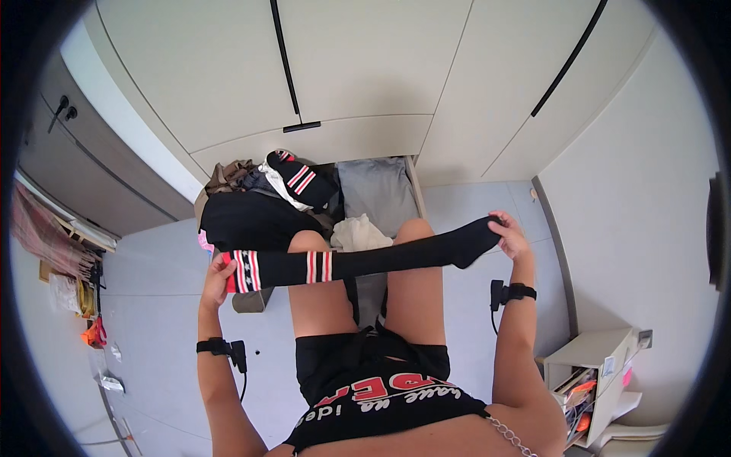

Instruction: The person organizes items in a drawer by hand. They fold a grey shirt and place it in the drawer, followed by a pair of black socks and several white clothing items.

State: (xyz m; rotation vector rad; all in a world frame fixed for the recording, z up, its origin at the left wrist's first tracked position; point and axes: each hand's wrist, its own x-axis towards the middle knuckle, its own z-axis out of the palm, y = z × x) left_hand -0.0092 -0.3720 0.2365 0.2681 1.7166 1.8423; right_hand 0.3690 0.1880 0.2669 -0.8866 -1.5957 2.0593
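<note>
A long black knee sock [388,260] with red and white stripes and a star-patterned red cuff is stretched out sideways above my knees. My left hand [217,279] grips its cuff end, and my right hand [509,235] pinches the toe end. Beyond the sock, another black striped sock [302,181] lies bunched on a heap of clothes. A large black garment [251,220] forms part of that heap at the left. Folded grey fabric [377,185] fills the right part of an open drawer, with crumpled white cloth [361,233] in front of it.
The open drawer's side wall [418,197] stands out from a pale wardrobe [365,63] with black handles. A small cabinet [588,365] holding assorted items is at the lower right. A grey door [85,137] and a fringed plaid cloth [45,228] are at the left.
</note>
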